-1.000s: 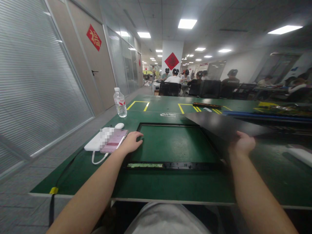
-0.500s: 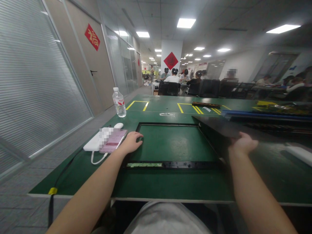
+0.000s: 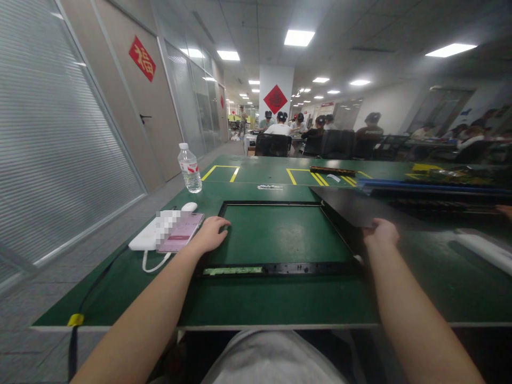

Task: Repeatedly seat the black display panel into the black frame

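A thin black rectangular frame (image 3: pixel 320 268) lies flat on the green table, with a green strip (image 3: pixel 232 271) set along its near side. My left hand (image 3: pixel 212 233) is closed over the frame's left edge, fingers curled at its inner side. At the frame's right side, my right hand (image 3: pixel 383 234) grips a thin dark panel (image 3: pixel 352 205) by its edge. The panel is tilted, its left edge down by the frame and its right part raised. Part of the right fingers is hidden behind the panel.
A white power bank (image 3: pixel 144 237), a pink-screened phone (image 3: pixel 186 232) and a water bottle (image 3: pixel 189 168) stand or lie left. Blue-edged strips (image 3: pixel 400 186), a white bar (image 3: pixel 486 250) and another person's hand (image 3: pixel 504 212) are at right. The table's front edge (image 3: pixel 280 326) is near.
The whole view has shifted slightly left. My right hand has moved a little leftward with the tilted panel. Another person's hand now shows at the right edge. My left hand stays on the frame.
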`<state>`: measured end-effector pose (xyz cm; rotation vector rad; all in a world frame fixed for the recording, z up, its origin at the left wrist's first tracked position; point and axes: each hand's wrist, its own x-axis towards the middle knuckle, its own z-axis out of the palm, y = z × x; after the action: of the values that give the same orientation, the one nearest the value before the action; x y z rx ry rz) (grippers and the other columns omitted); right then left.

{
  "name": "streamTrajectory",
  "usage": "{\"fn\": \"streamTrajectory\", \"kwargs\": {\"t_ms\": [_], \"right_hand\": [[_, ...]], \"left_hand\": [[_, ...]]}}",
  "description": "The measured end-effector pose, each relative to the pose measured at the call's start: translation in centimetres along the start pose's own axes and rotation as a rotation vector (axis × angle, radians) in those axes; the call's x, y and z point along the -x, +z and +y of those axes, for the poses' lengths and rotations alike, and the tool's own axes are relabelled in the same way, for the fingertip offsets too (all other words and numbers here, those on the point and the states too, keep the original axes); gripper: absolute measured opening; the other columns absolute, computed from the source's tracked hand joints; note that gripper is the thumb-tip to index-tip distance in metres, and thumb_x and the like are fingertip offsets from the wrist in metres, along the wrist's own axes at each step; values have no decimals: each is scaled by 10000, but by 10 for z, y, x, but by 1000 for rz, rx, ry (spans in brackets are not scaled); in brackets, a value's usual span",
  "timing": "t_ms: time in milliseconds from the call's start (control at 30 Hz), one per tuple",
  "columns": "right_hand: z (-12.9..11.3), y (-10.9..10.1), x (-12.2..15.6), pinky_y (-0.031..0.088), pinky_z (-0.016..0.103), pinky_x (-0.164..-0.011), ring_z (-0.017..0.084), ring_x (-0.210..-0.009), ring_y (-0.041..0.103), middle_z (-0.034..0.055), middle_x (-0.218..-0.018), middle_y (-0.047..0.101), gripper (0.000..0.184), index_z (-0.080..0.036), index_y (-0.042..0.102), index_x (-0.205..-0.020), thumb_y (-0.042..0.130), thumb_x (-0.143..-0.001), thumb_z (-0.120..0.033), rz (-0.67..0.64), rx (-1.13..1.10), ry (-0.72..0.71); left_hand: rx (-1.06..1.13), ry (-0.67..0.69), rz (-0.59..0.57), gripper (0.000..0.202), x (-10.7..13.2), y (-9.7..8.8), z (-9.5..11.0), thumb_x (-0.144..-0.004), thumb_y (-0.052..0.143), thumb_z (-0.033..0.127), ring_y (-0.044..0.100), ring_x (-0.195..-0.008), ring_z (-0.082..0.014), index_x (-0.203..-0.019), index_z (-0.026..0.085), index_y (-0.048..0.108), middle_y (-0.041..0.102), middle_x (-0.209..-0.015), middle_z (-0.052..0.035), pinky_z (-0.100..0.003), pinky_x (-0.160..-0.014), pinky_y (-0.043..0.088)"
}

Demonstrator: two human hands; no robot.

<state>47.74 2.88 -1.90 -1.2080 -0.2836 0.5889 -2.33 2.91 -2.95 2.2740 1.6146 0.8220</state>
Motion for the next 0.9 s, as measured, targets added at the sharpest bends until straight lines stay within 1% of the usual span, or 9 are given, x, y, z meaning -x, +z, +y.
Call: {"fn": "streamTrajectory", "kwargs": {"t_ms": [100,167,267,333,467,600,733,900], "right_hand": [[4,1,-3,601,324,-619,169,-740,628,9,-841,569,222,-225,468,-832,536,-639,-137,148,9,76],[7,0,-8,603,320,-636,168,-756,636,10,-853,579,237,-219,475,-838,530,-631,-119,180,13,106],[13,-3,-14,603,344,-659,177,-772,637,8,-844,576,243,-219,459,-818,522,-610,-109,175,52,97],[18,-5,-18,601,367,-668,183,-768,630,3,-821,565,231,-222,442,-798,513,-608,-111,156,80,86],[24,-4,-20,598,351,-655,160,-708,606,-9,-789,550,225,-215,453,-794,526,-630,-80,157,10,143],[25,-3,-22,599,314,-614,132,-636,587,-26,-760,549,254,-209,467,-801,540,-646,-22,174,-85,194],[22,-2,-19,594,260,-576,106,-595,583,-34,-754,558,254,-199,488,-810,525,-678,15,184,-163,258],[16,-1,-11,595,240,-540,104,-598,605,-31,-781,576,262,-199,502,-846,513,-711,26,190,-191,272]], "left_hand": [[-28,-5,-13,327,-1,0,-4,-707,579,244,602,-1151,-342,-971,227,770,724,-1123,-119,-472,-1097,386],[-64,-18,-21,370,-1,1,-5,-713,558,218,582,-1196,-341,-1020,207,765,694,-1193,-130,-466,-1111,378],[-115,-55,-15,428,-1,1,-6,-728,547,214,516,-1292,-351,-1106,174,743,597,-1344,-149,-465,-1144,344],[-144,-89,-19,458,0,1,-6,-743,543,220,474,-1338,-355,-1163,171,720,547,-1399,-148,-468,-1157,326],[-188,-141,-72,468,2,0,-2,-779,523,220,448,-1369,-354,-1212,179,696,544,-1399,-140,-473,-1159,329],[-226,-171,-112,465,4,-2,5,-822,480,211,420,-1402,-322,-1239,162,681,513,-1438,-138,-424,-1170,326],[-255,-175,-123,458,5,-3,10,-850,458,191,409,-1414,-308,-1253,164,673,513,-1447,-128,-414,-1176,325],[-261,-175,-121,453,5,-2,12,-853,469,179,417,-1408,-315,-1256,141,673,491,-1474,-149,-409,-1177,323]]}}
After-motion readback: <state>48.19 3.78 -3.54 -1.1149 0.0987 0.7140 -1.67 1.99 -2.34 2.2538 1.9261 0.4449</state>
